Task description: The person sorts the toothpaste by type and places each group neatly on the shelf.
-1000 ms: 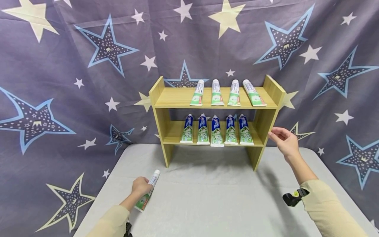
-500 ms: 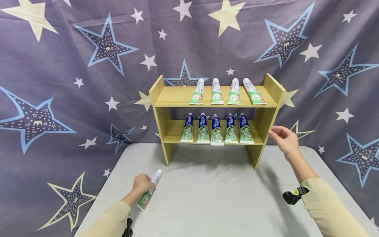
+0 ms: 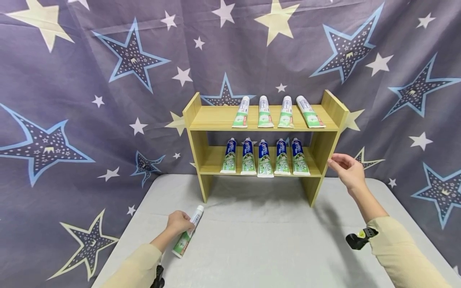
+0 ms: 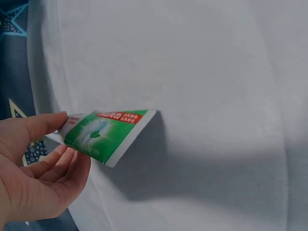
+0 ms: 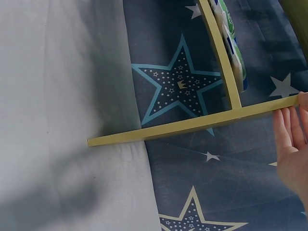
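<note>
My left hand [image 3: 179, 223] pinches a white-and-green toothpaste tube [image 3: 183, 243] between thumb and fingers, over the front left of the table. Its white cap points up and away toward the shelf. In the left wrist view the tube's flat green end [image 4: 108, 137] juts out of the hand [image 4: 45, 168] and casts a shadow on the cloth. At the right side of a two-tier wooden shelf [image 3: 225, 129], my right hand [image 3: 347, 172] holds the side panel, thumb at its front edge. The right wrist view shows the fingers [image 5: 287, 127] against the panel's outer face [image 5: 192, 126].
Several white-and-green tubes [image 3: 264, 116] lie on the top tier, with a gap at its left. Several blue-and-green toothpaste tubes [image 3: 247, 160] fill the lower tier. A grey cloth [image 3: 252, 236] covers the table, and a star-patterned curtain [image 3: 230, 52] hangs behind.
My left hand has moved a little to the right with the toothpaste tube in its grip. The right hand stays in place at the shelf's side panel.
</note>
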Action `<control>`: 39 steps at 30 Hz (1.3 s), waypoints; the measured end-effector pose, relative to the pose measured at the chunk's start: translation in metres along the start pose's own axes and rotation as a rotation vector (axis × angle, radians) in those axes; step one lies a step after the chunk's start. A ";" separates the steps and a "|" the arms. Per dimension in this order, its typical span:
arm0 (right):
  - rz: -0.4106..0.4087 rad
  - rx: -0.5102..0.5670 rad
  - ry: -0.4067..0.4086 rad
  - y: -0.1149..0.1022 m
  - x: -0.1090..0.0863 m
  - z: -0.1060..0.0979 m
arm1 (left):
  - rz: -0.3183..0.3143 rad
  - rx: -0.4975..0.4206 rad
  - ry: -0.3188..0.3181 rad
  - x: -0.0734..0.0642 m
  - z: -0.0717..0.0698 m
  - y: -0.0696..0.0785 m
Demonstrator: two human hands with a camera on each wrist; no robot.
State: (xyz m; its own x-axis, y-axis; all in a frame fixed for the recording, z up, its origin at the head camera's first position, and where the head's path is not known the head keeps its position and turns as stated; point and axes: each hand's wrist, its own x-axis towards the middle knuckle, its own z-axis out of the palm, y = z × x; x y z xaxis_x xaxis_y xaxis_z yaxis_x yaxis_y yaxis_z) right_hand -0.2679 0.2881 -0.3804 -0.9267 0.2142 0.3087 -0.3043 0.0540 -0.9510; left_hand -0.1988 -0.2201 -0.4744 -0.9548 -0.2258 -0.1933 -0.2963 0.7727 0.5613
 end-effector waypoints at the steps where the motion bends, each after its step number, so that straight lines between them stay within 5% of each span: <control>1: 0.000 0.009 -0.004 0.000 0.000 0.000 | 0.003 -0.006 -0.001 0.000 0.001 0.001; 12: 0.004 0.044 -0.038 -0.002 -0.001 -0.001 | 0.012 -0.127 -0.045 0.001 0.003 0.020; 24: -0.004 0.097 -0.091 -0.009 0.002 -0.002 | 0.027 -0.318 -0.155 -0.002 -0.025 0.064; 39: 0.009 0.096 -0.101 -0.006 0.003 -0.003 | 0.080 -0.400 -0.303 -0.015 -0.049 0.110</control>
State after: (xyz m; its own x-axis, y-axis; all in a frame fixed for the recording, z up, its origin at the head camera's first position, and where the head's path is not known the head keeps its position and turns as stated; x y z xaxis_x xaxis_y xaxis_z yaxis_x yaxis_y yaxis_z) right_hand -0.2679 0.2914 -0.3741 -0.9455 0.1143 0.3049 -0.3112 -0.0417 -0.9494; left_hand -0.2180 -0.1608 -0.3708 -0.9428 0.0531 -0.3291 -0.2650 0.4798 0.8364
